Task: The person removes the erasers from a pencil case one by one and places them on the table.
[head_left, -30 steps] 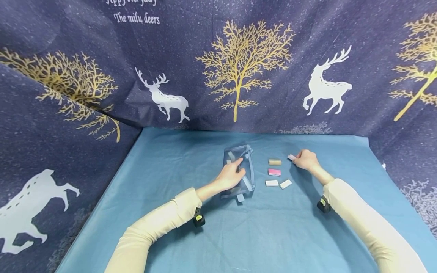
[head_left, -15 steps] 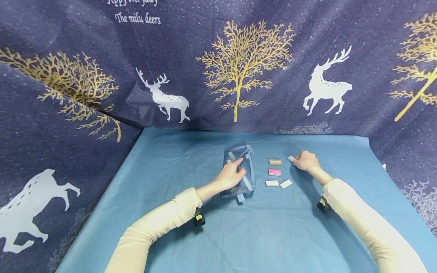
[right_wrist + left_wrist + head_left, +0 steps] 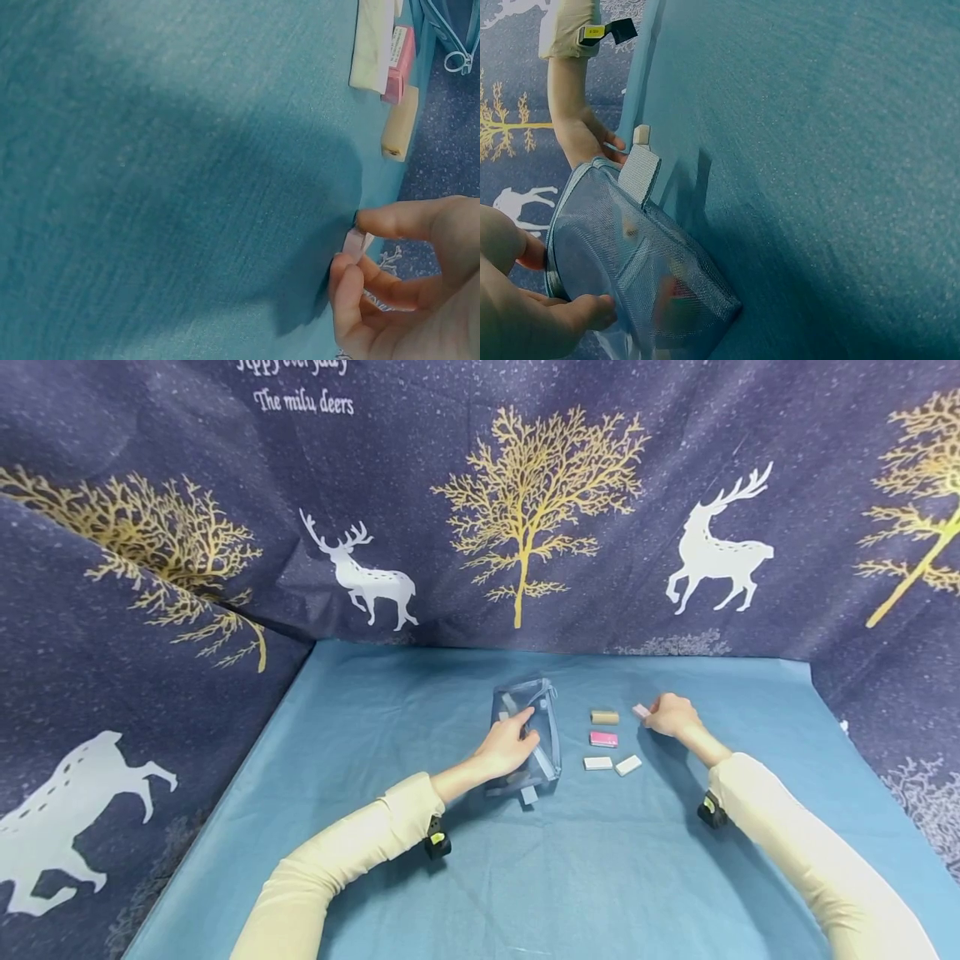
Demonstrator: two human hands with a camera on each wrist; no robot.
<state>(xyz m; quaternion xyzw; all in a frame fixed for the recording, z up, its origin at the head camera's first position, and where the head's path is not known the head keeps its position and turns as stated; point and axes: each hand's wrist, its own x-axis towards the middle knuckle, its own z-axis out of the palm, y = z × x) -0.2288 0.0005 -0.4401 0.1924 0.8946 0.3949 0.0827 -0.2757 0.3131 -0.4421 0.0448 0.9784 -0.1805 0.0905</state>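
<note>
My left hand (image 3: 504,747) is at the blue mesh zip pouch (image 3: 697,277), its thumb and fingers pinching the pouch's side by the zipper. Through the mesh, several small items show blurred inside. A light fabric tab (image 3: 640,174) sticks out from the pouch's near end. Off to the right, my right hand (image 3: 672,713) pinches a small pale pink eraser (image 3: 354,244) between thumb and fingers, close over the cloth. Part of the eraser is hidden by the fingertips.
Between the hands lie a tan block (image 3: 604,717), a pink labelled block (image 3: 603,739) and two white blocks, one straight (image 3: 597,763) and one slanted (image 3: 628,765). Blue cloth (image 3: 420,718) covers the table. A dark curtain (image 3: 465,568) with deer and trees hangs behind.
</note>
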